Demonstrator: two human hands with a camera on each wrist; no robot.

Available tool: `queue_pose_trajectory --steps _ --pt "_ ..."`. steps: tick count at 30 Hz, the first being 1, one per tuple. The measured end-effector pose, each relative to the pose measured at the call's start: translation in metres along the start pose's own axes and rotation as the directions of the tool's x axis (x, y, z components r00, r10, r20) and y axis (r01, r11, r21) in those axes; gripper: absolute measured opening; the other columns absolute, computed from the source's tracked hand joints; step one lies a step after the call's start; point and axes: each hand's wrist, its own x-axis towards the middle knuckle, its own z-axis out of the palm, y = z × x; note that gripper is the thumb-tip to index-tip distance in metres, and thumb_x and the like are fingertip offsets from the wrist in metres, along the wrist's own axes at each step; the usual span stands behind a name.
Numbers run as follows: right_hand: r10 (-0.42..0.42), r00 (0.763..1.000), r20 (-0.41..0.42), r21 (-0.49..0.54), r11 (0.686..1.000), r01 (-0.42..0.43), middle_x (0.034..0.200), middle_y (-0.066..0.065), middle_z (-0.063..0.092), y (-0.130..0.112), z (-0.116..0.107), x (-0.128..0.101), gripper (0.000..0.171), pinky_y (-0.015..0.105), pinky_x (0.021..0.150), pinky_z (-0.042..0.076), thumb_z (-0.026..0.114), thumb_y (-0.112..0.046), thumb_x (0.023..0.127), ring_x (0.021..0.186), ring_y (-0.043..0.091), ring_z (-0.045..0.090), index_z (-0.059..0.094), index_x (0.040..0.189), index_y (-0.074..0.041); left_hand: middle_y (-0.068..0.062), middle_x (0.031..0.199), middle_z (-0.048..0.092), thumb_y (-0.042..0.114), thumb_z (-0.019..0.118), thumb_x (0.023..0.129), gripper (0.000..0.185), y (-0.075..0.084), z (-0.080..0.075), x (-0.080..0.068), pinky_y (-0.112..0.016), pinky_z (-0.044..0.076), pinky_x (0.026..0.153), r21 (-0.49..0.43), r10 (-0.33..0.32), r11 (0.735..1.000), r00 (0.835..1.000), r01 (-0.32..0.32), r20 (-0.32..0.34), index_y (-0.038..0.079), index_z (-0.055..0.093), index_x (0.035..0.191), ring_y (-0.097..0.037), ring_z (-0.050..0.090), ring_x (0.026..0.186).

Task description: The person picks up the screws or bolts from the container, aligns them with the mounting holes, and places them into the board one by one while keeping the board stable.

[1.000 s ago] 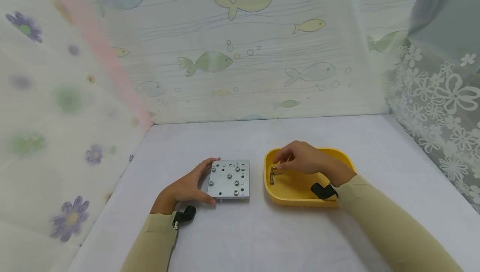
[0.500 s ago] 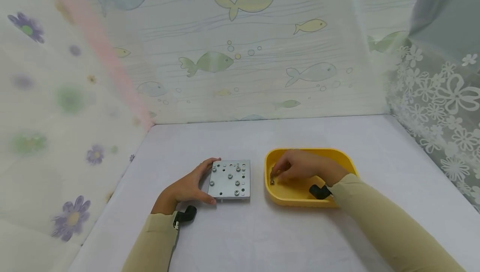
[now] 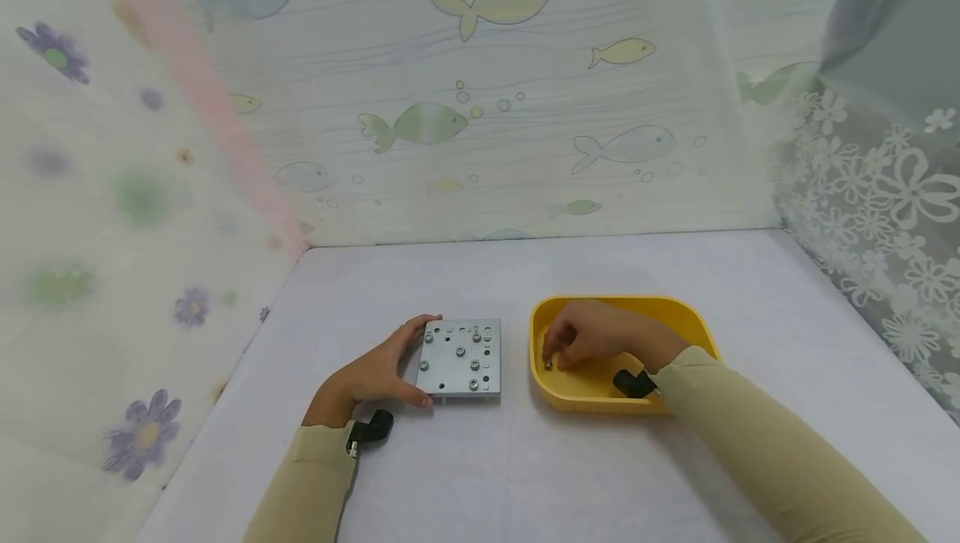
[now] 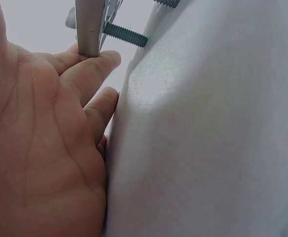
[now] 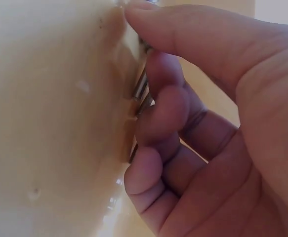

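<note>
Right hand (image 3: pixel 592 333) fingers curling onto the screws (image 5: pixel 140 94) in the yellow tray (image 3: pixel 697 322); left hand (image 3: pixel 372 375) clamping the plate (image 3: pixel 459 357) at 9 o'clock. Risk: screws slipping against the smooth tray wall.

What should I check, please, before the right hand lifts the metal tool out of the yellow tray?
1. Right hand inside the yellow tray: ok.
2. Fingers curled against the thin metal tool: ok.
3. Tool fully pinched, clear of the tray wall: cannot tell.
4. Left hand steadies the metal plate at its left edge: ok.
5. Plate flat on the table: not ok; bolts protrude beneath it.
</note>
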Motion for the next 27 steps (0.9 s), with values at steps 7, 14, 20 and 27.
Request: queue_pose_trajectory --steps 7,14,20,27 --pt "0.033 0.999 0.006 -0.027 0.999 -0.033 0.081 -0.01 0.071 -0.0012 0.0024 0.0004 0.015 0.027 0.066 0.048 0.089 -0.021 0.081 0.072 0.011 0.056 0.081 0.09 -0.03 0.012 0.162 0.038 0.029 0.101 0.058 0.129 -0.0002 -0.0004 -0.0009 -0.058 0.008 0.126 0.017 -0.008 1.0 1.0 0.008 -0.004 0.032 0.024 0.161 -0.018 0.027 0.153" --pt "0.036 0.999 0.006 -0.036 0.999 -0.035 0.084 -0.013 0.073 -0.0028 0.0039 0.0018 0.02 0.028 0.07 0.051 0.088 -0.018 0.082 0.076 0.011 0.058 0.081 0.089 -0.036 0.013 0.163 0.037 0.028 0.1 0.058 0.129 -0.0021 -0.0003 0.0001 -0.058 0.008 0.126 0.012 -0.003 1.0 1.0 0.003 -0.007 0.031 0.024 0.161 -0.018 0.026 0.153" --pt "0.035 0.999 0.018 -0.022 0.999 -0.035 0.086 -0.012 0.073 -0.0063 0.0027 0.0009 0.017 0.027 0.07 0.05 0.086 -0.016 0.084 0.077 0.011 0.057 0.081 0.087 -0.032 0.014 0.162 0.038 0.029 0.1 0.058 0.129 -0.0014 0.0006 0.0008 -0.057 0.009 0.126 0.012 0.001 1.0 1.0 -0.001 -0.005 0.027 0.024 0.162 -0.017 0.027 0.152" --pt "0.033 0.999 0.038 -0.056 0.998 -0.031 0.081 -0.009 0.069 -0.0093 0.0024 -0.0001 0.016 0.027 0.068 0.049 0.082 -0.016 0.087 0.075 0.01 0.057 0.079 0.088 -0.031 0.014 0.162 0.038 0.028 0.1 0.059 0.128 0.0001 0.0006 0.0001 -0.056 0.008 0.126 0.01 0.004 1.0 1.0 -0.004 -0.007 0.026 0.025 0.162 -0.017 0.027 0.152"
